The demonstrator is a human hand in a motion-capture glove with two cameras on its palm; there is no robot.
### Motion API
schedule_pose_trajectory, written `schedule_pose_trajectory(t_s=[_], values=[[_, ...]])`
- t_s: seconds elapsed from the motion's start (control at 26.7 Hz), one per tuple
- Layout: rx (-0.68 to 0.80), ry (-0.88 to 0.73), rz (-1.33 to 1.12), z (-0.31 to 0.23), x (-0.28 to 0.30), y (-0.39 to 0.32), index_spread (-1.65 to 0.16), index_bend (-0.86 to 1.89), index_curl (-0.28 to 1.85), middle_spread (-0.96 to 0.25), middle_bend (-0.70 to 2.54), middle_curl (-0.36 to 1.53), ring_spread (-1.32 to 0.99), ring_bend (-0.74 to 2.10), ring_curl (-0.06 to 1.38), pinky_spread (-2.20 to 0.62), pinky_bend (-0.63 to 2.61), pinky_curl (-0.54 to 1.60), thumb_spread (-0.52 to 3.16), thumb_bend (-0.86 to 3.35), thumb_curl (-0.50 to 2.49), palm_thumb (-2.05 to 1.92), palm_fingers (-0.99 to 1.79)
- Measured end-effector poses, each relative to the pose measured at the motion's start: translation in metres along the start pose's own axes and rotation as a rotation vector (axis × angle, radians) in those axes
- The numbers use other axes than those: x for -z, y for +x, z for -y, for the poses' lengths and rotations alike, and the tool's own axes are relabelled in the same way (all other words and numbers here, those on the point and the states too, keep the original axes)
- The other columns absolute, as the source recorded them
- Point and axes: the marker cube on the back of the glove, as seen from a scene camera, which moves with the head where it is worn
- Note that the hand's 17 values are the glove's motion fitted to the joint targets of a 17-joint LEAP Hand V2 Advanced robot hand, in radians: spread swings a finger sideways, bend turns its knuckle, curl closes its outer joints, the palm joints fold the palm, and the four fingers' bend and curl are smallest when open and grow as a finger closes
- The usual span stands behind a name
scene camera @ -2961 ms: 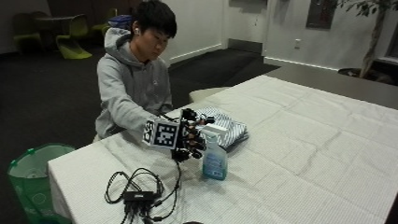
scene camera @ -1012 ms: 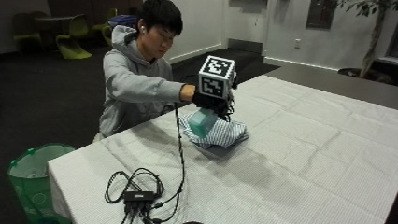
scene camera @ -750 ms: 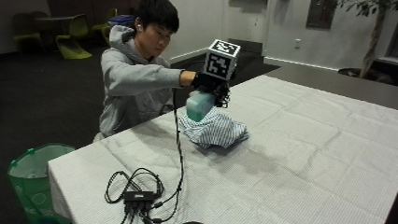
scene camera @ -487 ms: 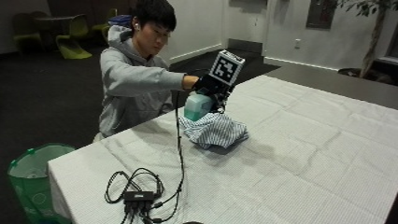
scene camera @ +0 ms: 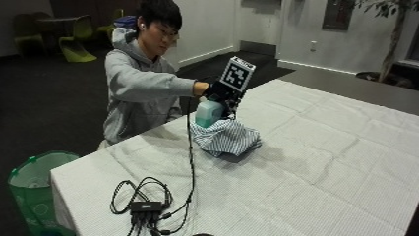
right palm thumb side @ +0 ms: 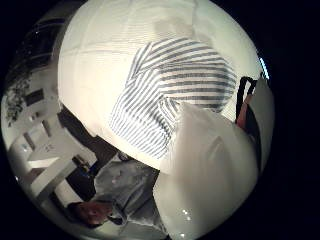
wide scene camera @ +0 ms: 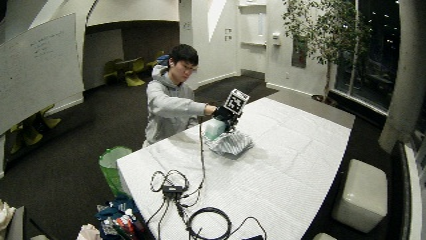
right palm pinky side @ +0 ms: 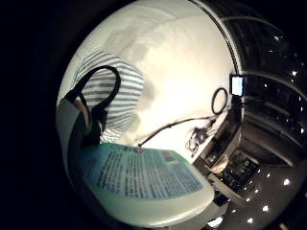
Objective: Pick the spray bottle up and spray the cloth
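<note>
Outside view shows the pick-up done: the right hand point(scene camera: 221, 93) grips the bottle point(scene camera: 208, 113), fingers curled round it, raised just above the striped cloth point(scene camera: 225, 139) near the table's point(scene camera: 314, 182) person-side edge; whether spraying is finished cannot be told.

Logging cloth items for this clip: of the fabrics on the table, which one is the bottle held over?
The blue-and-white striped cloth, bunched in a heap, lies under the spray bottle held by the gloved right hand. The white tablecloth lies flat across the table.
</note>
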Motion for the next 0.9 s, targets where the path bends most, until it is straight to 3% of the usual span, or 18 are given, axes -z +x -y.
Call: schedule_pose_trajectory(t_s=[0.11, 0.3, 0.6, 0.9], values=[[0.017, 0.034, -0.058, -0.012, 0.018, 0.005, -0.2, 0.57, 0.55, -0.07, 0.73, 0.52, -0.16, 0.62, 0.47, -0.29, 0.31, 0.43, 0.02, -0.03, 0.69, 0.95, 1.39], [-0.058, 0.074, 0.057, -0.025, 0.046, -0.002, -0.2, 0.58, 0.55, -0.07, 0.73, 0.52, -0.16, 0.62, 0.47, -0.29, 0.31, 0.43, 0.01, -0.03, 0.69, 0.95, 1.39], [-0.118, 0.043, 0.113, -0.014, 0.032, -0.014, -0.2, 0.57, 0.55, -0.07, 0.73, 0.52, -0.16, 0.62, 0.47, -0.29, 0.31, 0.43, 0.01, -0.03, 0.69, 0.95, 1.39], [0.024, 0.017, 0.177, -0.006, 0.001, -0.046, -0.2, 0.57, 0.55, -0.07, 0.73, 0.52, -0.16, 0.62, 0.47, -0.28, 0.3, 0.44, 0.01, -0.03, 0.7, 0.95, 1.39]])
